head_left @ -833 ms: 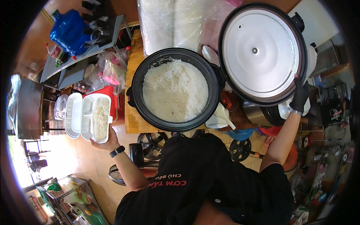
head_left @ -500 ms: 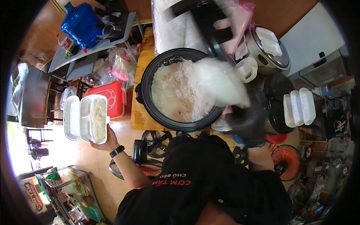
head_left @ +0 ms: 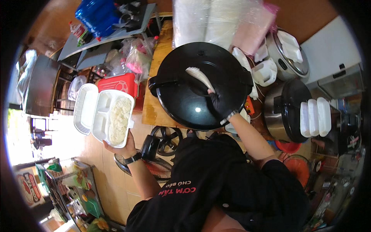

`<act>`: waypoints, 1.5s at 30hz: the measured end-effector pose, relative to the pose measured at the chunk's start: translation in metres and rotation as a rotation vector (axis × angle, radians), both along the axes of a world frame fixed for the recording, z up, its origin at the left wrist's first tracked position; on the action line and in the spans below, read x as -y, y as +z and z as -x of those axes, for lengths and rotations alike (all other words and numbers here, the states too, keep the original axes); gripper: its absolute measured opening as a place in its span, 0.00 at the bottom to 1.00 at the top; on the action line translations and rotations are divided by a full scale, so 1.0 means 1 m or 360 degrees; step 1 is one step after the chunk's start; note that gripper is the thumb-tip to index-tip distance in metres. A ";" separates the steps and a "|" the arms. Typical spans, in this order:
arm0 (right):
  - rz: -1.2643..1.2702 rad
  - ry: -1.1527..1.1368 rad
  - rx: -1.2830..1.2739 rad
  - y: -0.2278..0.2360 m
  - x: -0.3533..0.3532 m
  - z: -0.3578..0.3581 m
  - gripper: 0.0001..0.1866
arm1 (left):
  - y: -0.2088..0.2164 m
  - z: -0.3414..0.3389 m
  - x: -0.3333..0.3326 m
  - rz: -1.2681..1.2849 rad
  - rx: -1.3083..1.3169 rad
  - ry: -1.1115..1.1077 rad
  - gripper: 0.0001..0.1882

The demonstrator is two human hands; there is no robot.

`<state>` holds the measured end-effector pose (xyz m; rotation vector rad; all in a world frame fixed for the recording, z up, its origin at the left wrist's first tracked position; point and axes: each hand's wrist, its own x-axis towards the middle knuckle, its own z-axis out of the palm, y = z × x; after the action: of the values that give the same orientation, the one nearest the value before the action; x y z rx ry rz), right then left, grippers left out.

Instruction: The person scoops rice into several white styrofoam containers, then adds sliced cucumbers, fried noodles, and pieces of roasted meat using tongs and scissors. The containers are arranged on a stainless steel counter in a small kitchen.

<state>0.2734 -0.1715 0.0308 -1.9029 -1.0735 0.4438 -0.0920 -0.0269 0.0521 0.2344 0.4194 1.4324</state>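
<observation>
My left hand (head_left: 123, 146) holds an opened white foam takeaway box (head_left: 97, 123) from below, off to the left of the wooden table. White rice (head_left: 120, 118) fills its long right-hand compartment, while the smaller compartments beside it look bare. In a black glove, my right hand (head_left: 221, 103) grips a white rice paddle (head_left: 201, 78), whose tip points up and to the left. Both are over the black round lid (head_left: 185, 108), which covers the big rice pot and hides what is inside. The glove is at the lid's middle; whether it also grips the lid's handle, I cannot tell.
Plastic-wrapped stacks (head_left: 224, 27) lie behind the pot on the wooden table (head_left: 154, 110). A steel cooker (head_left: 276, 120) with a black lid stands right, with several foam boxes (head_left: 315, 117) on it. Left are a red cooler (head_left: 118, 84) and a grey shelf (head_left: 89, 50). A fan (head_left: 158, 170) stands below.
The black lid now covers the pot of rice, which was uncovered before. My right hand, blurred earlier at the pot's right side, is over the lid. The takeaway box has shifted slightly right.
</observation>
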 end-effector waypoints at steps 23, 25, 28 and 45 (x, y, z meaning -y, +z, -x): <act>-0.0197 0.0647 0.0679 0.197 0.146 -0.029 0.49 | -0.048 -0.234 0.096 0.0050 -0.0039 -0.1726 0.39; -0.0035 0.0499 0.0915 0.203 0.159 -0.016 0.46 | -0.063 -0.239 0.099 0.0010 -0.0163 -0.1876 0.39; -0.0008 0.0353 0.0941 0.204 0.176 -0.009 0.43 | -0.078 -0.247 0.111 -0.0038 -0.0304 -0.2073 0.38; -0.0667 -0.0056 0.0037 0.156 0.194 -0.014 0.48 | -0.096 -0.278 0.148 -0.0720 -0.0718 -0.2088 0.35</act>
<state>0.2873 -0.3653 0.1869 -1.5550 -1.0519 0.1590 0.1860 -0.1751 -0.0435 0.9988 0.1964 0.1373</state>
